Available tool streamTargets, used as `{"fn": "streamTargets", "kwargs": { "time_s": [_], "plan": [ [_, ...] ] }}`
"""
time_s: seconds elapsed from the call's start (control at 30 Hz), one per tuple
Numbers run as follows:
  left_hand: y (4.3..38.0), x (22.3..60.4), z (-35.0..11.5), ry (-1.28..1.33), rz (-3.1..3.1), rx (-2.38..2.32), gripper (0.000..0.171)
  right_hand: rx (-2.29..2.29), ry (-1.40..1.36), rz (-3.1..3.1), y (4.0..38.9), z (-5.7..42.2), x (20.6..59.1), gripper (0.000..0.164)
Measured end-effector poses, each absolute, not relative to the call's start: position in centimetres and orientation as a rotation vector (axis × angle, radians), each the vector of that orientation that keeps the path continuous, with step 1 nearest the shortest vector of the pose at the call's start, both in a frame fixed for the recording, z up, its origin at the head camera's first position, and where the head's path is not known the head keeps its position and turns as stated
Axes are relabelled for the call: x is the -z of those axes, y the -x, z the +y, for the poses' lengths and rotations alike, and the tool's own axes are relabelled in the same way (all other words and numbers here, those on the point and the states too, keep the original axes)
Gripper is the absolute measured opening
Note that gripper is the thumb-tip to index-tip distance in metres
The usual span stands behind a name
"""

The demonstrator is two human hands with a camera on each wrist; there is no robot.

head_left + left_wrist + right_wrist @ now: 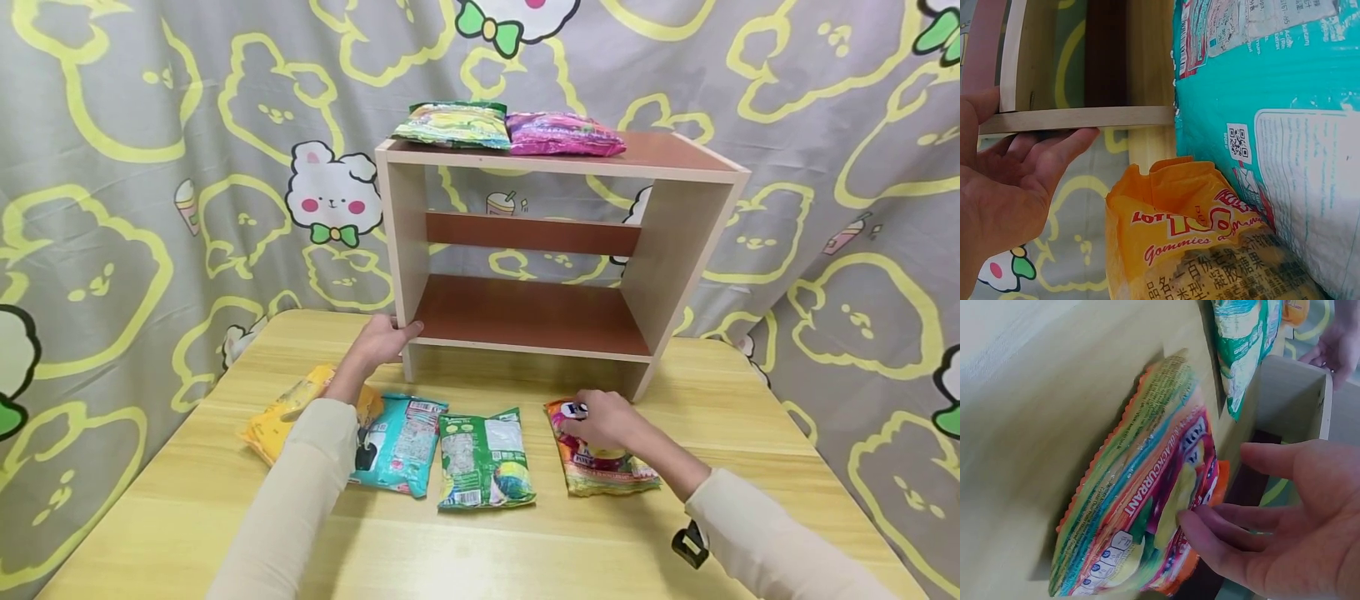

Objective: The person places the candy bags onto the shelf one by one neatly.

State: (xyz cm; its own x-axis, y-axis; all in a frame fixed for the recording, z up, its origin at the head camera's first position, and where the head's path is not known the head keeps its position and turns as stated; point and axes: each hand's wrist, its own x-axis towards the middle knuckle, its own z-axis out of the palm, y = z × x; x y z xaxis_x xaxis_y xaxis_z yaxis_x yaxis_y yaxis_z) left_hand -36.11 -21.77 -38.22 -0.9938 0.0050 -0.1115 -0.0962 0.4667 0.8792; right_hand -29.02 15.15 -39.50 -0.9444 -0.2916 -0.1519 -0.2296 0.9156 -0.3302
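My left hand [378, 340] grips the left side panel of a small wooden shelf unit [525, 312], thumb on the inner side and fingers behind it. In the left wrist view the panel's edge [1085, 117] runs between thumb and fingers. My right hand [603, 421] is over a red and orange candy bag [611, 482] marked blackcurrant, lying in front of the shelf's right leg. The right wrist view has the fingertips [1192, 526] at the bag's face, with the thumb held apart from it.
A green bag [483, 462], a teal bag [397, 450] and a yellow-orange gummies bag [281, 417] lie left on the table [450, 554]. On the shelf's top are a green-yellow bag [453, 125] and a pink bag [562, 135]. A patterned curtain [247, 183] hangs behind.
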Motion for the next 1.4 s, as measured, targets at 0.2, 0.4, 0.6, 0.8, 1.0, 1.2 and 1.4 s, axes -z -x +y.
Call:
{"fn": "streamTargets", "kwargs": {
  "time_s": [0.2,0.4,0.6,0.8,1.0,1.2,1.4],
  "plan": [
    [36.0,38.1,-22.0,0.078,2.619,-1.562,0.060,0.473,0.397,2.876,29.0,15.8,39.7,0.066],
    [36.0,38.1,-21.9,0.076,2.619,-1.554,0.061,0.472,0.385,2.883,28.8,16.8,40.2,0.072],
    [36.0,38.2,-22.1,0.070,2.621,-1.553,0.061,0.503,0.411,2.917,28.3,17.1,41.4,0.072],
    [36.0,38.2,-22.2,0.076,2.611,-1.572,0.061,0.479,0.419,3.002,28.0,16.9,42.3,0.073],
    [36.1,38.2,-22.1,0.074,2.598,-1.585,0.058,0.495,0.427,3.035,27.6,16.9,42.4,0.074],
    [36.0,38.2,-21.9,0.077,2.588,-1.588,0.058,0.559,0.443,2.994,27.4,17.4,42.0,0.070],
    [36.1,38.3,-21.8,0.066,2.590,-1.588,0.060,0.663,0.397,2.916,28.0,19.0,41.5,0.061]
  ]
}}
